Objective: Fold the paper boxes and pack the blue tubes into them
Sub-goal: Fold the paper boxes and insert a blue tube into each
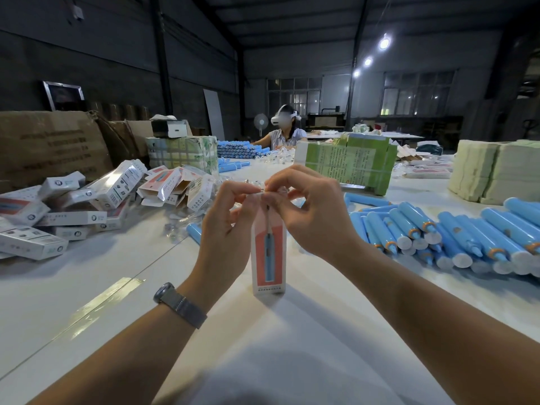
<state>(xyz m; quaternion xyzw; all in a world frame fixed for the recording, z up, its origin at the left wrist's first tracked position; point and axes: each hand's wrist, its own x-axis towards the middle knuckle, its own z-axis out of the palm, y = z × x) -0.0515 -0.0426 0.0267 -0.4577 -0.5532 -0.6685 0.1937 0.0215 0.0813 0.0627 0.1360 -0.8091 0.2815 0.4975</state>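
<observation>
**Box upright at mid-bench, both hands pinching its top**

Bench (73,287) surface is smooth white, with a taped seam running diagonally across its near left part; open room lies in front of the box and to its near left. Left of centre, a loose heap of glossy white paper boxes (96,200) crowds the far left edge. On the right, blue tubes (455,232), round plastic with orange collars and white caps, lie packed side by side, stretching to the right edge. Beyond them stand green-printed bundles (347,163) and a pale stack (493,171).

One slim box (268,252), white card with a coral panel and a blue tube pictured on it, stands upright on the bench at centre. The left hand (230,211) and right hand (306,209) meet above it, fingers curled narrow, pinching the top flap area; exactly what sits between the fingertips cannot be told through blur.
</observation>
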